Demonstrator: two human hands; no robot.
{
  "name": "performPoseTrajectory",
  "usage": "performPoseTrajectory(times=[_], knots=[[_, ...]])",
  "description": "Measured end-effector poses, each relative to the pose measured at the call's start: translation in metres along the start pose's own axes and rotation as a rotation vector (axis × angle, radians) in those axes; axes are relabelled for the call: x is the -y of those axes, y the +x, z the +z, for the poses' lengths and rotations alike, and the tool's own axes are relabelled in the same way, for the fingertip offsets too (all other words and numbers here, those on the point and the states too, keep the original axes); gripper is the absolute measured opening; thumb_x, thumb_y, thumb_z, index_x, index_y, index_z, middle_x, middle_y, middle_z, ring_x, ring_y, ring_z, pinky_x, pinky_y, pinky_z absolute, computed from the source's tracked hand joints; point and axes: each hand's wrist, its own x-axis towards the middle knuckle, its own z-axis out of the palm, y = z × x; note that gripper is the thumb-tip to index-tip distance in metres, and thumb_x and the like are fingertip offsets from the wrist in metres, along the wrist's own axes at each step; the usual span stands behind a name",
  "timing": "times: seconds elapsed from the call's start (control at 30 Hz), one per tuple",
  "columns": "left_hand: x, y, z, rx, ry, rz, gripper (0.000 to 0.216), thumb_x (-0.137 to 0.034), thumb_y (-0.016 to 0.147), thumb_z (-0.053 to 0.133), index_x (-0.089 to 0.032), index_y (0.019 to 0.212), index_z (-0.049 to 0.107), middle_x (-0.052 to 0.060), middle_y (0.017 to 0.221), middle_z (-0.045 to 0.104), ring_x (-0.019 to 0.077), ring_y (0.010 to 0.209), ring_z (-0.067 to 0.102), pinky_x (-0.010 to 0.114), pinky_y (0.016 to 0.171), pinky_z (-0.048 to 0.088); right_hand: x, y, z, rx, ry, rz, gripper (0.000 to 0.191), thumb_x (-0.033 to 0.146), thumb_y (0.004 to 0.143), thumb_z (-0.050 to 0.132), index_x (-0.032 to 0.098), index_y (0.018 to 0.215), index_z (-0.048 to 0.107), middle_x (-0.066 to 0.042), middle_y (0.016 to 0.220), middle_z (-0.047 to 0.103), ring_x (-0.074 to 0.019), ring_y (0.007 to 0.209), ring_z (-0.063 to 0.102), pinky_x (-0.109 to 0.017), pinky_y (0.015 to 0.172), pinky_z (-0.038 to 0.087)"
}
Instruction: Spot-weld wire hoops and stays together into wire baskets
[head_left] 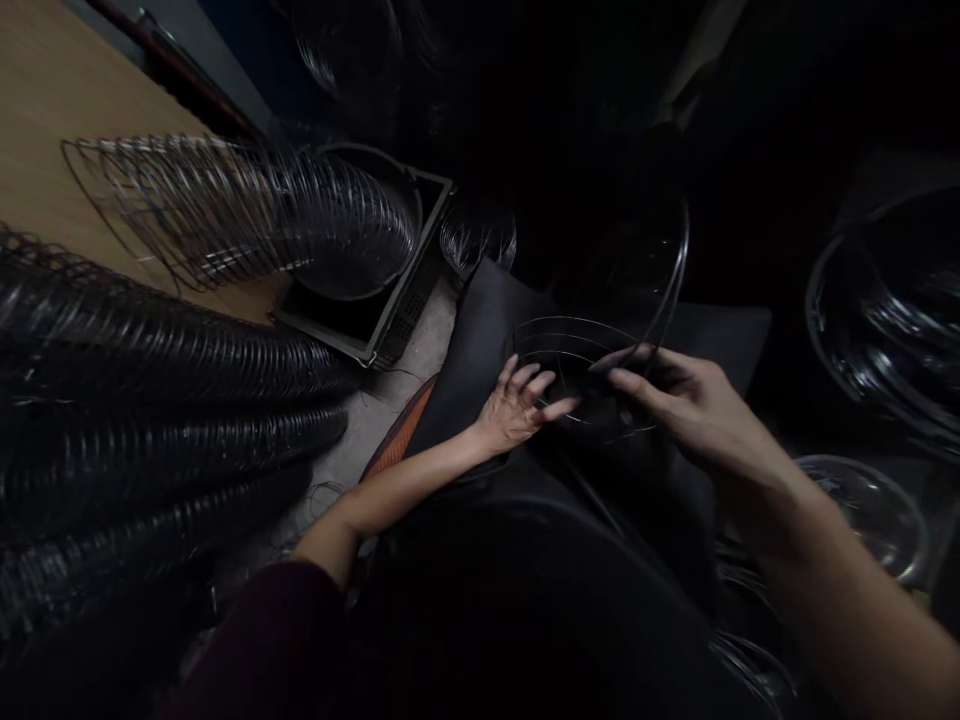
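In front of my dark-clad lap is a round wire frame (574,337) with thin curved wires, dim against the dark cloth. My left hand (514,412) is at its near left side, fingers apart and slightly bent; whether they touch the wire is unclear. On the other side, my right hand (694,395) is closed, thumb against fingers, around a shiny metal wire ring (682,250) that rises above the hand. Shadow hides part of what lies between the right fingers.
Long rows of stacked wire rings (172,340) fill the left side. Another coil-like stack (247,210) lies over a dark green-edged crate (367,350). A small wire bundle (480,235) stands beyond my knee. At right are shiny round pieces (862,510). The background is very dark.
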Motion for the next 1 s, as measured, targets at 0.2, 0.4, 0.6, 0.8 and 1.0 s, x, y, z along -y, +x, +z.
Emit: performPoseTrajectory(times=[0.2, 0.4, 0.6, 0.8, 1.0], knots=[[0.034, 0.04, -0.012, -0.058, 0.056, 0.133, 0.04, -0.034, 0.084, 0.05, -0.033, 0.124, 0.055, 0.005, 0.107, 0.055, 0.021, 0.101, 0.049, 0.049, 0.103, 0.033, -0.014, 0.005, 0.0, -0.199, 0.002, -0.115, 0.023, 0.041, 0.076, 0.067, 0.021, 0.087, 0.064, -0.002, 0.088, 0.064, -0.0157, 0.082, 0.06, -0.026, 0.073, 0.049], [0.047, 0.094, -0.046, -0.079, 0.025, 0.123, 0.053, -0.048, 0.081, 0.047, -0.019, 0.125, 0.054, 0.009, 0.087, 0.052, 0.0245, 0.084, 0.05, 0.041, 0.076, 0.042, 0.017, 0.057, -0.016, -0.27, 0.252, 0.003, 0.03, 0.038, 0.072, 0.073, 0.017, 0.085, 0.056, 0.002, 0.064, 0.055, -0.0066, 0.048, 0.044, -0.017, 0.042, 0.036], [0.066, 0.169, -0.064, -0.166, -0.138, 0.125, 0.051, -0.039, 0.075, 0.053, -0.016, 0.12, 0.05, 0.01, 0.097, 0.052, 0.0243, 0.091, 0.05, 0.039, 0.083, 0.042, 0.048, 0.112, -0.052, -0.36, 0.404, -0.028, 0.037, 0.036, 0.061, 0.081, 0.017, 0.078, 0.054, 0.003, 0.059, 0.052, -0.0043, 0.04, 0.038, -0.017, 0.035, 0.032], [0.084, 0.218, -0.072, -0.262, -0.247, 0.127, 0.05, -0.038, 0.071, 0.059, -0.016, 0.114, 0.047, 0.01, 0.1, 0.054, 0.0253, 0.096, 0.051, 0.041, 0.084, 0.041, 0.076, 0.147, -0.075, -0.36, 0.416, -0.114, 0.037, 0.034, 0.062, 0.082, 0.017, 0.072, 0.05, 0.004, 0.055, 0.049, -0.0033, 0.039, 0.036, -0.016, 0.034, 0.031], [0.101, 0.241, -0.072, -0.267, -0.313, 0.116, 0.047, -0.035, 0.068, 0.062, -0.016, 0.108, 0.047, 0.01, 0.1, 0.056, 0.0251, 0.096, 0.052, 0.041, 0.086, 0.042, 0.088, 0.171, -0.082, -0.359, 0.398, -0.106, 0.035, 0.03, 0.068, 0.078, 0.018, 0.068, 0.045, 0.007, 0.047, 0.042, -0.0038, 0.036, 0.035, -0.015, 0.033, 0.03]])
